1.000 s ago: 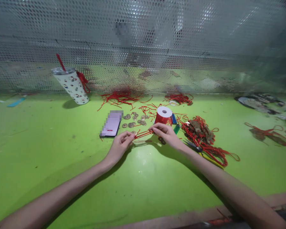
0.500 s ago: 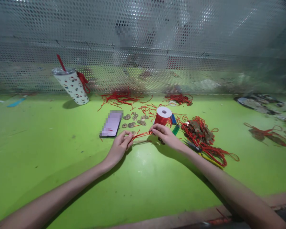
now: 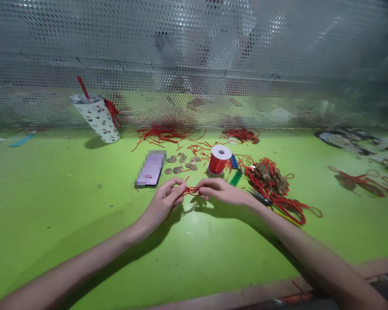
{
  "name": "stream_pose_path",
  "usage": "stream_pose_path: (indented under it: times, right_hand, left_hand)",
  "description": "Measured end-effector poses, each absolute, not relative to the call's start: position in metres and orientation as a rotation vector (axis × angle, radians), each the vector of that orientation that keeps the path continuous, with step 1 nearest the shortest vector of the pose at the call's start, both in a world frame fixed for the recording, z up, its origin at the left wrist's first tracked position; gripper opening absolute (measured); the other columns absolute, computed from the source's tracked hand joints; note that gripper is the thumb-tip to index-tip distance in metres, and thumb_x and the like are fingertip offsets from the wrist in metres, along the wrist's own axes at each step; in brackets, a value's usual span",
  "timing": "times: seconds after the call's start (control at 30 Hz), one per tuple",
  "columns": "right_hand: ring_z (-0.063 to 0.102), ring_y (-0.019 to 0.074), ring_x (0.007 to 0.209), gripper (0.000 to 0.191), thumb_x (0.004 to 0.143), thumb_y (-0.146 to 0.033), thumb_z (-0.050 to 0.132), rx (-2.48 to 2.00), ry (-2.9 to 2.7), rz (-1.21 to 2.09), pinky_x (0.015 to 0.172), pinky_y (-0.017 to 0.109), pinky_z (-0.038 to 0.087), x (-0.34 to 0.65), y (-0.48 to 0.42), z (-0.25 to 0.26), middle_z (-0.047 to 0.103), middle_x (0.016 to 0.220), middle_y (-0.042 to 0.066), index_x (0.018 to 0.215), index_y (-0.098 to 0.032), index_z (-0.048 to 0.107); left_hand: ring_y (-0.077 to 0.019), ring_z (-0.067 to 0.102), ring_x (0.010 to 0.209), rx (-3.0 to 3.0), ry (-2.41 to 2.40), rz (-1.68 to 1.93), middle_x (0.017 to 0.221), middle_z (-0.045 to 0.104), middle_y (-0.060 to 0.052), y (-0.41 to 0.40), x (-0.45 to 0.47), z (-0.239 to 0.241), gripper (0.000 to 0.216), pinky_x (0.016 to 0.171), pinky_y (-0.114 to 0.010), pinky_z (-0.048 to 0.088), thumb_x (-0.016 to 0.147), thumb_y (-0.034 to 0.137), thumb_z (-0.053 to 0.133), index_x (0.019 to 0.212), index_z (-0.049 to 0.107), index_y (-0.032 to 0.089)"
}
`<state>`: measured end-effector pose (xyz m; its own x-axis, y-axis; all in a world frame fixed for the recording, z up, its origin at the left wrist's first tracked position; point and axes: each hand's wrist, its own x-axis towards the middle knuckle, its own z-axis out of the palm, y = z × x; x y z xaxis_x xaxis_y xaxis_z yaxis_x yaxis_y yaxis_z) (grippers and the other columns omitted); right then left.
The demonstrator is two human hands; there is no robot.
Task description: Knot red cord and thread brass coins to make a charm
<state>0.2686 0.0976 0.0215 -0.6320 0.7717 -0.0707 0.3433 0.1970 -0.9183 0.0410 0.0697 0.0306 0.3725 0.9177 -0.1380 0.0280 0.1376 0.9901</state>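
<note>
Hands have closed in since a second ago: left hand (image 3: 163, 201) and right hand (image 3: 220, 192) both pinch the thin red cord (image 3: 190, 190), now a short slack bunch near mid-table, in front of the red thread spool (image 3: 218, 160). Looks like knot-forming. Brass coins (image 3: 181, 163) untouched.

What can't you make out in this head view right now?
- Knot state of the red cord: too small, pinched between the left hand and right hand.
- Phone screen: blurred out.
- Scissors: blades partly hidden by the right wrist and the corded coin pile.
- Behind the perforated screen: blurred.
</note>
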Motion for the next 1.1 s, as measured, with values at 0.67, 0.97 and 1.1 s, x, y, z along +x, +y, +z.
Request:
stream_pose_path:
  times: [0.67, 0.97, 1.1]
  right_hand:
    - [0.051, 0.0131, 0.074, 0.014, 0.093, -0.018, 0.051, -0.971, -1.822, 1.787, 0.065, 0.026, 0.04, 0.243, 0.094, 0.026, 0.059, 0.085, 0.001, 0.101, -0.018, 0.063]
    - [0.028, 0.0074, 0.045, 0.042, 0.088, -0.057, 0.067, -1.18, -1.804, 1.712, 0.043, 0.024, 0.017, 0.25, 0.106, 0.018, 0.037, 0.054, -0.009, 0.108, -0.02, 0.069]
    - [0.028, 0.0069, 0.048, 0.04, 0.085, -0.054, 0.072, -1.167, -1.777, 1.581, 0.045, 0.024, 0.019, 0.243, 0.103, 0.013, 0.043, 0.056, -0.007, 0.1, -0.017, 0.075]
  left_hand:
    - [-0.0101, 0.034, 0.05, 1.622, 1.079, 0.86, 0.056, 0.041, 0.007, 0.091, 0.024, 0.031, 0.026, 0.049, -0.023, 0.022, 0.091, 0.045, 0.055, 0.085, 0.054, 0.019]
    - [-0.011, 0.035, 0.049, 1.751, 1.07, 0.714, 0.056, 0.044, 0.006, 0.094, 0.024, 0.021, 0.026, 0.049, -0.024, 0.022, 0.094, 0.043, 0.052, 0.089, 0.058, 0.018]
    - [-0.0107, 0.032, 0.05, 1.748, 1.023, 0.723, 0.056, 0.041, 0.008, 0.092, 0.028, 0.019, 0.024, 0.049, -0.024, 0.021, 0.096, 0.041, 0.05, 0.098, 0.055, 0.018]
